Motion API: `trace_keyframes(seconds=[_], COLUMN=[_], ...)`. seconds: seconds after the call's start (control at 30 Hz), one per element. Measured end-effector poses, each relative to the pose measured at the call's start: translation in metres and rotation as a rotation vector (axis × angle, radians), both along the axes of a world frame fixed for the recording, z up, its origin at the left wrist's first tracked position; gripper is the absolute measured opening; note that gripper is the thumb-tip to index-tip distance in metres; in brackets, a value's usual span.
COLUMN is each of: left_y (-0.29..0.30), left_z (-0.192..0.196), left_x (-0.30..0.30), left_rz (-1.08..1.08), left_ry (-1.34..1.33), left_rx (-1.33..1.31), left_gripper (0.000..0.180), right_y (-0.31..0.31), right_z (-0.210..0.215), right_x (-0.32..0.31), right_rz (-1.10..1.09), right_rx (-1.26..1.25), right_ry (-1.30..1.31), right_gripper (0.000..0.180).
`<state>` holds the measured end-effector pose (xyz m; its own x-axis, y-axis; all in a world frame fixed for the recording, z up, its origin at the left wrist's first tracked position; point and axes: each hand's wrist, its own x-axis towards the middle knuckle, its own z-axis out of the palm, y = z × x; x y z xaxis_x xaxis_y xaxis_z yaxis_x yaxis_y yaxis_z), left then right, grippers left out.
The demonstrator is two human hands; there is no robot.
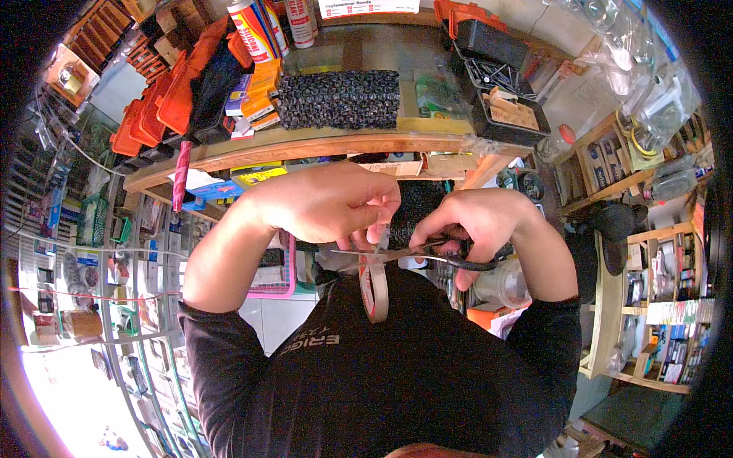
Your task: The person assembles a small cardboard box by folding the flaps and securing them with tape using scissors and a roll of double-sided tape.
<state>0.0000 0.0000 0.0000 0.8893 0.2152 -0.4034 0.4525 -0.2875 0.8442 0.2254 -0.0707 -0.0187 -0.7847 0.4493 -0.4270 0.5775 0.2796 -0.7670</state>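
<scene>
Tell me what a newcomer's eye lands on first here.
Dead centre, the left hand pinches a strip pulled from a roll of tape that hangs below it, while the right hand works black-handled scissors across the strip. Above the hands, a cluttered wooden counter carries orange cases at the upper left and a black studded mat in the middle.

Colours at my bench

My scissors (447, 256) have black handles; my tape roll (375, 288) is tan-brown; my sleeves (229, 359) are black; orange cases (164, 99) and a pink basket (279, 278) sit behind.
</scene>
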Motion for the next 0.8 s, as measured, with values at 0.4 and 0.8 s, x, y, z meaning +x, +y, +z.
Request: trace_keyframes(seconds=[0.4, 0.8], left_y=[-0.002, -0.004], left_z=[-0.002, -0.001], left_x=[-0.006, -0.009], left_rz=[-0.037, -0.012], left_ry=[-0.014, -0.009], left_rx=[0.018, 0.030], left_gripper=[0.007, 0.016], right_y=[-0.002, -0.003], right_z=[-0.016, -0.011], right_x=[-0.001, -0.005], right_rz=[-0.068, -0.100], right_rx=[-0.108, -0.106], right_ry=[0.160, 0.086], right_gripper=[0.059, 0.056])
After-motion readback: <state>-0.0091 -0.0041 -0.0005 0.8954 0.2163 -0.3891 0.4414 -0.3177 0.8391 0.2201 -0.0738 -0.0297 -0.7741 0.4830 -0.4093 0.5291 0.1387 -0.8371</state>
